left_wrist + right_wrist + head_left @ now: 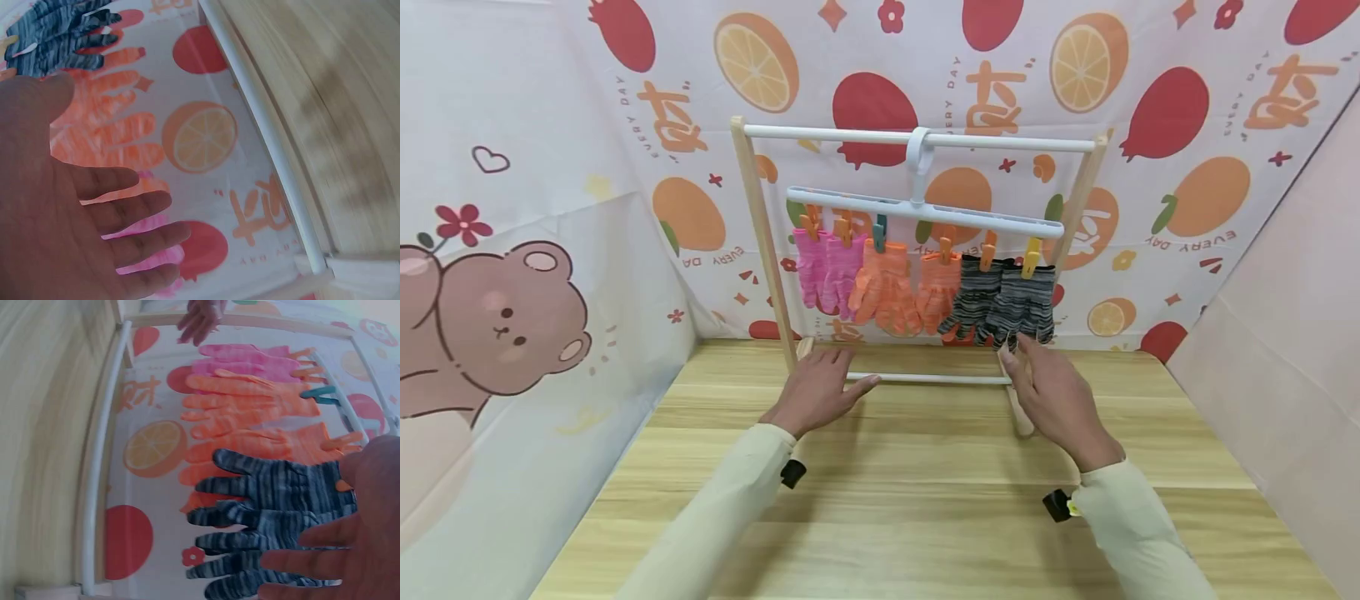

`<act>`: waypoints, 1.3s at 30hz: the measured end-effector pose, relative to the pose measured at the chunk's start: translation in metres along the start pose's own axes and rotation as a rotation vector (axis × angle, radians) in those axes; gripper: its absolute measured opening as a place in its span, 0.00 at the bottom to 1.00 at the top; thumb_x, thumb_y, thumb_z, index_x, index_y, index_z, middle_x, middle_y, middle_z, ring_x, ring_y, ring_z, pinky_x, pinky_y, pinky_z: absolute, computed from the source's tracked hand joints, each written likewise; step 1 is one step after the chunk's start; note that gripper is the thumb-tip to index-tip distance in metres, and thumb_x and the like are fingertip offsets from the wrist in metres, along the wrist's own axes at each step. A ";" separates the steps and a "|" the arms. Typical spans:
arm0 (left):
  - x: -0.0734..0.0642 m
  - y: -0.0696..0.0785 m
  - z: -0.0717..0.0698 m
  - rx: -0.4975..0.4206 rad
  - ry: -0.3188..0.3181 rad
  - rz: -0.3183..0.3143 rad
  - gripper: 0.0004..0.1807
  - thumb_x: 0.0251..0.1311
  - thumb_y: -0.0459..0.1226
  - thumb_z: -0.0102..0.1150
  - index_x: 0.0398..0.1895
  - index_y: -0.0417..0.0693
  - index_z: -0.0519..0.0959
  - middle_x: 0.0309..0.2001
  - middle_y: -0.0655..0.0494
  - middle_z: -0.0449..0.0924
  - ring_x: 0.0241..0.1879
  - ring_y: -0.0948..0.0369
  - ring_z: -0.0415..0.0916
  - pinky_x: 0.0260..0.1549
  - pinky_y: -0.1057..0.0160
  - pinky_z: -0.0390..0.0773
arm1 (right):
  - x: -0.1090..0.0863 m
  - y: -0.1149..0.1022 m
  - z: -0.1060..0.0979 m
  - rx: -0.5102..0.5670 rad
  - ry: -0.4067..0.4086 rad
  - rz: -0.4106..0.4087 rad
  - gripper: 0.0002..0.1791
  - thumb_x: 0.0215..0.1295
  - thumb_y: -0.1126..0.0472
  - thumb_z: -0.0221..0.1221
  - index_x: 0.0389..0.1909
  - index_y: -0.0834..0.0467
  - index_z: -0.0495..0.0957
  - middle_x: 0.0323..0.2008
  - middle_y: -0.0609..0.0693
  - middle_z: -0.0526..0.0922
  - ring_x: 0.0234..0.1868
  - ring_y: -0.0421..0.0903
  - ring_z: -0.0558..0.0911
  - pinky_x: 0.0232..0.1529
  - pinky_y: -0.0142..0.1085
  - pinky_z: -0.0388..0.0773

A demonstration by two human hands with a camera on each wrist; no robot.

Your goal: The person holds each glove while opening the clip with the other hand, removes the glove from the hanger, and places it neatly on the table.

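A light-blue hanger (pixel 865 201) hangs tilted, lower on the right, from the white top rod of a small wooden rack (pixel 755 208). Clothespins hold pink gloves (pixel 844 275), orange gloves (pixel 886 287) and black-grey striped gloves (pixel 1026 296) below it. My left hand (pixel 822 387) is beside the rack's lower left, fingers extended and holding nothing. Near the striped gloves and the rack's right foot is my right hand (pixel 1060 400), its fingers loosely extended. The right wrist view shows the striped gloves beside those fingers; whether they touch is unclear.
Behind the rack is a fruit-print cloth (pixel 880 50). A bear-print cloth (pixel 512 325) lines the left, a plain pale one (pixel 1285 333) the right. The wood-grain tabletop (pixel 917 500) lies in front, with the white lower rod (pixel 932 379) near its back.
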State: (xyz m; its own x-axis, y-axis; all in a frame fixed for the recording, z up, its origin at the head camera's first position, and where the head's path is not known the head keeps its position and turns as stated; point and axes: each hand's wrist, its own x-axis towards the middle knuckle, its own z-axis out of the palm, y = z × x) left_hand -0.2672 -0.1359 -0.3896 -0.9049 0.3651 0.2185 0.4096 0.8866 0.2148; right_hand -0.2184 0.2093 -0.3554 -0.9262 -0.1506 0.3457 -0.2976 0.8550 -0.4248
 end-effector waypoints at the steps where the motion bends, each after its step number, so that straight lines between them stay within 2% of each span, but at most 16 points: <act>1: 0.002 0.003 0.000 -0.007 0.004 0.007 0.41 0.71 0.64 0.48 0.69 0.39 0.71 0.64 0.40 0.75 0.65 0.42 0.71 0.66 0.40 0.63 | 0.001 0.000 -0.003 0.000 0.023 0.010 0.38 0.82 0.38 0.38 0.74 0.65 0.64 0.62 0.66 0.77 0.63 0.67 0.74 0.56 0.65 0.72; 5: 0.011 0.015 0.001 -0.013 -0.005 0.018 0.40 0.71 0.64 0.48 0.69 0.41 0.70 0.65 0.42 0.74 0.64 0.44 0.72 0.63 0.42 0.68 | 0.005 0.001 -0.014 0.008 0.160 0.031 0.35 0.82 0.41 0.39 0.69 0.65 0.71 0.62 0.65 0.77 0.59 0.66 0.77 0.52 0.65 0.73; 9: 0.022 0.032 0.002 -0.031 -0.012 0.042 0.37 0.73 0.61 0.48 0.71 0.42 0.70 0.65 0.42 0.75 0.63 0.46 0.74 0.59 0.43 0.73 | 0.014 0.002 -0.025 0.029 0.349 0.017 0.28 0.81 0.47 0.46 0.61 0.66 0.77 0.56 0.64 0.82 0.52 0.64 0.80 0.50 0.62 0.74; 12: 0.032 0.047 0.002 -0.066 -0.027 0.070 0.36 0.75 0.59 0.47 0.73 0.44 0.68 0.66 0.43 0.74 0.63 0.46 0.73 0.58 0.43 0.73 | 0.024 0.002 -0.033 0.050 0.475 -0.016 0.22 0.80 0.52 0.50 0.57 0.67 0.79 0.51 0.64 0.83 0.51 0.63 0.80 0.49 0.60 0.75; 16: 0.044 0.069 0.003 -0.110 -0.066 0.093 0.34 0.76 0.58 0.45 0.75 0.48 0.66 0.69 0.45 0.71 0.67 0.47 0.69 0.63 0.43 0.69 | 0.038 0.001 -0.042 0.065 0.553 -0.061 0.19 0.78 0.57 0.54 0.56 0.68 0.79 0.51 0.64 0.81 0.50 0.63 0.79 0.50 0.60 0.74; 19: 0.053 0.085 0.001 -0.141 -0.074 0.106 0.33 0.76 0.57 0.47 0.75 0.49 0.66 0.70 0.46 0.70 0.68 0.47 0.68 0.65 0.43 0.67 | 0.050 -0.001 -0.048 0.077 0.536 -0.067 0.20 0.77 0.56 0.55 0.59 0.67 0.78 0.53 0.65 0.81 0.54 0.64 0.78 0.54 0.61 0.71; 22: 0.061 0.098 0.000 -0.179 -0.070 0.113 0.33 0.76 0.55 0.48 0.76 0.47 0.64 0.72 0.46 0.68 0.70 0.47 0.66 0.66 0.43 0.65 | 0.061 -0.003 -0.053 0.102 0.473 -0.050 0.23 0.77 0.54 0.55 0.63 0.67 0.75 0.58 0.65 0.79 0.61 0.65 0.74 0.60 0.63 0.68; 27: 0.075 0.116 -0.003 -0.270 -0.008 0.155 0.30 0.77 0.52 0.49 0.73 0.44 0.67 0.69 0.46 0.70 0.67 0.48 0.68 0.64 0.44 0.69 | 0.076 -0.004 -0.060 0.172 0.360 -0.029 0.28 0.77 0.51 0.55 0.69 0.64 0.71 0.65 0.64 0.73 0.69 0.63 0.68 0.67 0.62 0.61; 29: 0.079 0.123 -0.005 -0.318 0.024 0.166 0.29 0.77 0.50 0.50 0.72 0.44 0.68 0.67 0.47 0.71 0.66 0.50 0.70 0.62 0.45 0.71 | 0.080 -0.005 -0.060 0.202 0.330 -0.032 0.28 0.78 0.50 0.54 0.70 0.63 0.70 0.66 0.63 0.73 0.65 0.62 0.70 0.63 0.60 0.65; 31: 0.083 0.130 -0.007 -0.362 0.044 0.162 0.29 0.77 0.50 0.51 0.72 0.44 0.68 0.68 0.47 0.71 0.67 0.50 0.69 0.62 0.46 0.71 | 0.083 -0.006 -0.059 0.225 0.320 -0.039 0.27 0.79 0.50 0.53 0.69 0.63 0.70 0.65 0.62 0.74 0.55 0.62 0.73 0.55 0.57 0.68; 33: 0.088 0.138 -0.010 -0.395 0.056 0.151 0.29 0.76 0.49 0.51 0.73 0.45 0.67 0.68 0.48 0.71 0.68 0.50 0.68 0.64 0.46 0.69 | 0.086 -0.008 -0.058 0.242 0.321 -0.031 0.27 0.79 0.50 0.51 0.69 0.62 0.71 0.65 0.62 0.75 0.44 0.60 0.72 0.48 0.55 0.67; 36: 0.095 0.147 -0.011 -0.417 0.063 0.144 0.30 0.77 0.49 0.51 0.75 0.45 0.65 0.70 0.48 0.69 0.66 0.51 0.70 0.64 0.48 0.70 | 0.088 -0.009 -0.057 0.264 0.338 -0.018 0.26 0.80 0.50 0.51 0.68 0.62 0.72 0.61 0.61 0.78 0.41 0.60 0.72 0.48 0.54 0.68; 39: 0.101 0.153 -0.011 -0.419 0.076 0.132 0.32 0.77 0.49 0.50 0.76 0.44 0.61 0.71 0.48 0.68 0.66 0.53 0.70 0.63 0.50 0.71 | 0.090 -0.010 -0.056 0.281 0.352 -0.014 0.23 0.80 0.51 0.51 0.63 0.63 0.75 0.55 0.60 0.80 0.44 0.57 0.74 0.48 0.51 0.69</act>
State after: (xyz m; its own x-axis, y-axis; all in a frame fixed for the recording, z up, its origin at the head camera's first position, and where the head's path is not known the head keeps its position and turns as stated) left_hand -0.2942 0.0332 -0.3242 -0.8373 0.4313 0.3361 0.5464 0.6367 0.5441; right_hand -0.2860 0.2144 -0.2730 -0.8010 0.0580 0.5959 -0.4061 0.6785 -0.6121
